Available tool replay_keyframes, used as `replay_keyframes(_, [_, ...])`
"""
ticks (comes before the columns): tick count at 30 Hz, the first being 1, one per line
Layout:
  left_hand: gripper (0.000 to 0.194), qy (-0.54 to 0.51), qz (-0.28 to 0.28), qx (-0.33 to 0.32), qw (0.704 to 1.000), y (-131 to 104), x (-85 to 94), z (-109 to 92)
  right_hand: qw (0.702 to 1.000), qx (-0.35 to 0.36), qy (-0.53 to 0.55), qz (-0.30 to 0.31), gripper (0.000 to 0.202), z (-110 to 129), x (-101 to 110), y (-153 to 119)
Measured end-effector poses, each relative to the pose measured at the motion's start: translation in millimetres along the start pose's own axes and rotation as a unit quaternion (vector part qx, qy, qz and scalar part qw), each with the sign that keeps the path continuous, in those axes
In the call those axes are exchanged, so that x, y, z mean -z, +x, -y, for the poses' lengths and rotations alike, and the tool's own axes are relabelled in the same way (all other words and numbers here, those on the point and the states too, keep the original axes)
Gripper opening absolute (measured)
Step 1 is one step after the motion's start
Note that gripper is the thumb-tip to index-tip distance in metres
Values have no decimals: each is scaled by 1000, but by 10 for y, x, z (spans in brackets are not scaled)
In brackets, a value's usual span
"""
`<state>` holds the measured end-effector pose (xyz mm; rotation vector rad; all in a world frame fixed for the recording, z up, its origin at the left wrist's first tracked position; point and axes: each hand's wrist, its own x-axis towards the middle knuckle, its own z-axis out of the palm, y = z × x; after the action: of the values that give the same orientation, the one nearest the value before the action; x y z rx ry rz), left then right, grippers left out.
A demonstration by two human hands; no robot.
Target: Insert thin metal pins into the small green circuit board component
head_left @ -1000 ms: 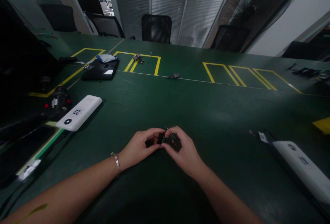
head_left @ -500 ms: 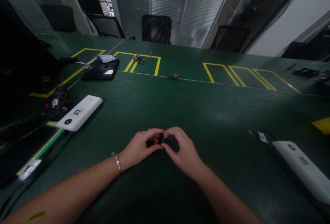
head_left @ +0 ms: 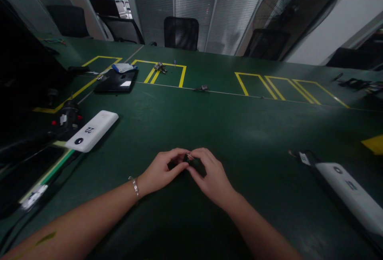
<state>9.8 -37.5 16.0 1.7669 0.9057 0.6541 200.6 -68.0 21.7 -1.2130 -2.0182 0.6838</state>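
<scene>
Low over the near middle of the green table [head_left: 185, 126], my two hands meet fingertip to fingertip. My left hand [head_left: 166, 167] is closed in a pinch on a small dark piece [head_left: 187, 158], mostly hidden by the fingers. From the other side my right hand [head_left: 209, 169] grips the same spot with thumb and fingers. A thin, light, wire-like bit [head_left: 190, 155] shows between the fingertips; whether it belongs to the dark piece, I cannot tell. A bracelet [head_left: 134, 186] circles my left wrist.
A white power bank [head_left: 93, 131] marked 22 lies left, beside a black device with red buttons [head_left: 69, 116]. Another white power bank [head_left: 351, 190] lies right. Farther back are a black laptop-like slab [head_left: 115, 81], small metal parts [head_left: 160, 67] and yellow tape outlines [head_left: 183, 77].
The small dark piece has turned between my fingertips and shows less than before. My fingers have closed in slightly; both arms stay nearly in place.
</scene>
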Motion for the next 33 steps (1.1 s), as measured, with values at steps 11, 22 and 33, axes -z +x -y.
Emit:
replay_keyframes(11, [21, -65, -18, 4, 998, 12, -53, 37, 1000, 4, -6, -5, 25, 15, -33, -5])
replay_keyframes(22, [19, -119, -50, 45, 991, 17, -38, 81, 997, -28, 41, -64, 21, -37, 47, 7])
replay_keyframes(33, [27, -118, -34, 29, 992, 40, 36, 41, 997, -50, 44, -25, 18, -31, 120, 15])
